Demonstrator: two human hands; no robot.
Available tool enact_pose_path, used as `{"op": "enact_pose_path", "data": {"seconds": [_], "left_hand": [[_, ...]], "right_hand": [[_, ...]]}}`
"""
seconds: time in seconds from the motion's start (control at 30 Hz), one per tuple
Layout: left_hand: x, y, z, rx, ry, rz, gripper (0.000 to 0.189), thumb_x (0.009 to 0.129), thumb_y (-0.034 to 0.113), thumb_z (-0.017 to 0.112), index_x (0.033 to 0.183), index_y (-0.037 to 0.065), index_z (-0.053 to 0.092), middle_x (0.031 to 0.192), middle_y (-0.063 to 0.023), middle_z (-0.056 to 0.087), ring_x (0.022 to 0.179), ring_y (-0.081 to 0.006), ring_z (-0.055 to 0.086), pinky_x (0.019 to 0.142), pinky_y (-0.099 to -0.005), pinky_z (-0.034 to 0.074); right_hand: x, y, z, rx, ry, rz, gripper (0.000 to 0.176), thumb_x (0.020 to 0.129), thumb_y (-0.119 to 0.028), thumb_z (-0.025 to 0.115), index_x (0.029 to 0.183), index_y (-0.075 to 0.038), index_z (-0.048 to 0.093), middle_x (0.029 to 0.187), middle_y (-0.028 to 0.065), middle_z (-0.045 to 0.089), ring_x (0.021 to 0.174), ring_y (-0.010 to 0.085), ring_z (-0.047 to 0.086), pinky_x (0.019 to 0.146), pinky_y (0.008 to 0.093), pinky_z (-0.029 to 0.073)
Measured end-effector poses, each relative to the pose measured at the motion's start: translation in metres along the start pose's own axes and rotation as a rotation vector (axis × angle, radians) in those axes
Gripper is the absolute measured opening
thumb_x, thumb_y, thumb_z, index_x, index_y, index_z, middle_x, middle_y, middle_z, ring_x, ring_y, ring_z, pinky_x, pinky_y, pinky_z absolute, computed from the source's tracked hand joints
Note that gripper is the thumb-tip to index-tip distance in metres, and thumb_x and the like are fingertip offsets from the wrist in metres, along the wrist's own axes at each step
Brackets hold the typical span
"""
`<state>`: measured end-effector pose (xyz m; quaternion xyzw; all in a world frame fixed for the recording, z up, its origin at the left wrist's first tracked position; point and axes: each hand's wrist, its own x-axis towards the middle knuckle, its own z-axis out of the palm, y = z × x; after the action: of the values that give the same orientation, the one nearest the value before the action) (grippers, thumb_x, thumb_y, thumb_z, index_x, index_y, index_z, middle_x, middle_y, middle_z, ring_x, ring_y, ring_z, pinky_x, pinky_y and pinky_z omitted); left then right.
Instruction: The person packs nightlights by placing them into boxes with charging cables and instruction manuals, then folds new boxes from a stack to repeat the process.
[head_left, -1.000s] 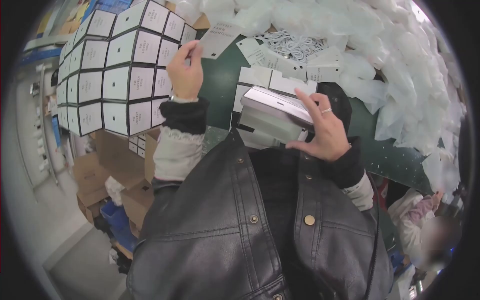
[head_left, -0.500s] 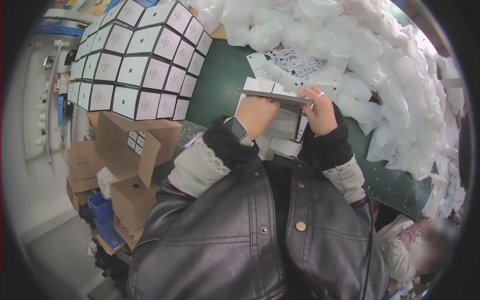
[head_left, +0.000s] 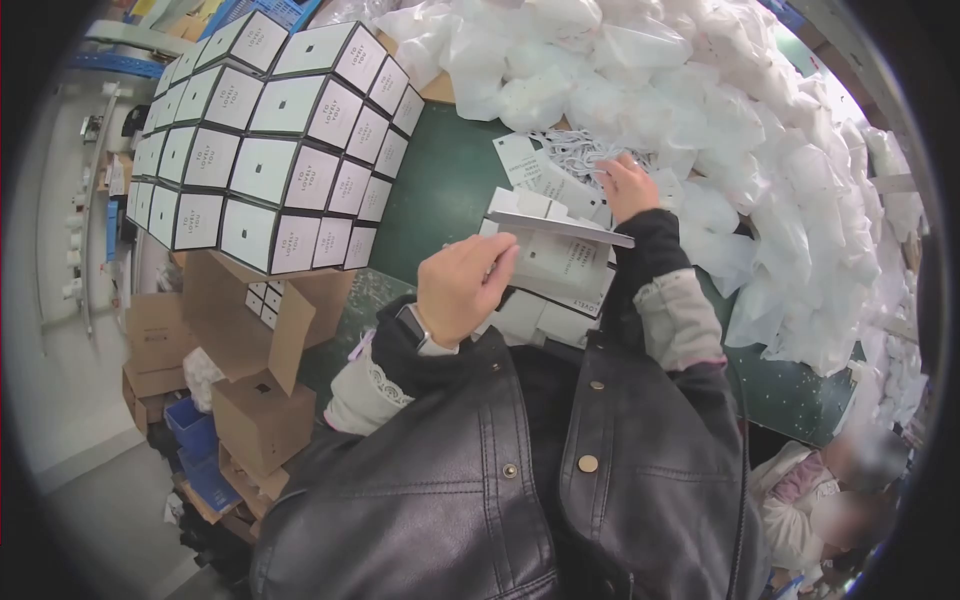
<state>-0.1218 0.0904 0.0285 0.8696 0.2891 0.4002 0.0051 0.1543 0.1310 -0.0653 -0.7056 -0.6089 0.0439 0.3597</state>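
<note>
With only the left hand [head_left: 465, 290] gripping the open box [head_left: 565, 265], it could tip while the right hand [head_left: 625, 185], grip unclear, reaches into the cords [head_left: 580, 140].

Dark print on stacked boxes [head_left: 290, 190], left of the left hand [head_left: 462, 290]: too small/warped to read. Same w/ the box [head_left: 560, 265] it grips & card tags [head_left: 530, 165] by the right hand [head_left: 628, 185], illegible.
</note>
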Motion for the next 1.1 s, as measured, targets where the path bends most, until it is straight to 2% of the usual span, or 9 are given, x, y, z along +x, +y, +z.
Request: {"op": "enact_pose_path", "data": {"seconds": [0.1,0.2,0.3,0.5,0.6,0.7,0.9,1.0,1.1], "left_hand": [[-0.005,-0.021,-0.017,-0.048,0.054,-0.01,0.008,0.082,0.005,0.06,0.086,0.01,0.065,0.055,0.0031,0.049,0.046,-0.0093,0.039,0.042,-0.0199,0.034],[-0.016,-0.039,-0.027,-0.062,0.011,-0.009,0.009,0.082,0.002,0.06,0.087,0.007,0.065,0.067,0.0003,0.06,0.054,-0.0115,0.052,0.049,-0.0211,0.042],[-0.024,-0.045,-0.041,-0.052,0.035,-0.004,0.009,0.083,0.001,0.059,0.089,0.003,0.065,0.062,-0.0017,0.055,0.049,-0.0123,0.045,0.046,-0.0218,0.04],[-0.021,-0.042,-0.035,-0.163,0.081,-0.024,0.01,0.081,0.0,0.06,0.088,0.004,0.066,0.067,-0.0016,0.061,0.047,-0.0111,0.045,0.047,-0.0215,0.039],[-0.004,-0.01,-0.022,-0.426,0.026,0.035,0.007,0.084,0.008,0.061,0.087,0.004,0.066,0.074,-0.0045,0.064,0.053,-0.0135,0.052,0.052,-0.0236,0.045],[0.002,0.015,-0.002,-0.528,-0.203,0.066,0.037,0.079,0.031,0.068,0.106,0.006,0.061,0.094,-0.0039,0.063,0.056,-0.0125,0.049,0.062,-0.024,0.046],[0.01,0.023,0.037,-0.303,-0.159,0.297,0.056,0.079,0.014,0.067,0.129,0.008,0.043,0.114,-0.0156,0.052,0.098,-0.0268,0.055,0.081,-0.0359,0.048],[0.015,0.017,0.035,-0.494,0.015,0.251,0.045,0.082,0.002,0.057,0.125,0.01,0.048,0.122,-0.016,0.047,0.085,-0.0236,0.058,0.071,-0.0319,0.051],[0.017,0.005,0.013,-0.503,0.255,0.181,0.024,0.084,-0.002,0.051,0.106,0.003,0.057,0.103,-0.0161,0.056,0.078,-0.0206,0.057,0.054,-0.0233,0.05]], "right_hand": [[0.04,-0.014,0.008,-0.3,-0.299,0.081,0.049,0.078,0.006,0.044,0.123,-0.013,0.048,0.107,0.0165,0.044,0.059,0.0278,0.053,0.057,0.0351,0.048],[0.046,-0.002,0.014,-0.563,-0.403,0.123,0.043,0.083,0.004,0.041,0.124,-0.009,0.042,0.127,0.0234,0.038,0.06,0.0327,0.055,0.056,0.0379,0.049],[0.031,0.011,0.006,-0.442,-0.144,0.134,0.015,0.082,-0.014,0.059,0.096,-0.01,0.057,0.104,0.0119,0.039,0.062,0.0286,0.052,0.055,0.0387,0.047],[-0.036,-0.067,-0.064,0.344,0.537,0.288,0.018,0.079,-0.02,0.069,0.087,-0.005,0.063,0.091,0.0017,0.057,0.072,0.0107,0.051,0.063,0.0216,0.045],[-0.09,-0.12,-0.079,0.528,0.457,0.063,0.011,0.078,-0.003,0.064,0.088,-0.004,0.061,0.088,0.0074,0.063,0.08,0.016,0.057,0.072,0.0254,0.047],[-0.12,-0.143,-0.067,0.546,0.277,-0.079,0.011,0.078,0.0,0.063,0.089,-0.004,0.062,0.083,0.0072,0.065,0.073,0.0149,0.06,0.065,0.0226,0.048],[-0.114,-0.14,-0.075,0.486,0.949,-0.336,0.01,0.08,0.004,0.058,0.09,0.006,0.059,0.079,0.0202,0.063,0.059,0.0206,0.059,0.05,0.0238,0.052],[-0.121,-0.143,-0.077,0.536,0.955,-0.295,0.027,0.08,0.009,0.055,0.103,0.001,0.043,0.085,0.022,0.061,0.042,0.0178,0.052,0.039,0.0212,0.045],[-0.132,-0.147,-0.052,0.37,0.595,-0.299,0.015,0.086,-0.003,0.056,0.098,-0.003,0.047,0.08,0.0095,0.057,0.04,0.0112,0.05,0.038,0.0192,0.04]]}}
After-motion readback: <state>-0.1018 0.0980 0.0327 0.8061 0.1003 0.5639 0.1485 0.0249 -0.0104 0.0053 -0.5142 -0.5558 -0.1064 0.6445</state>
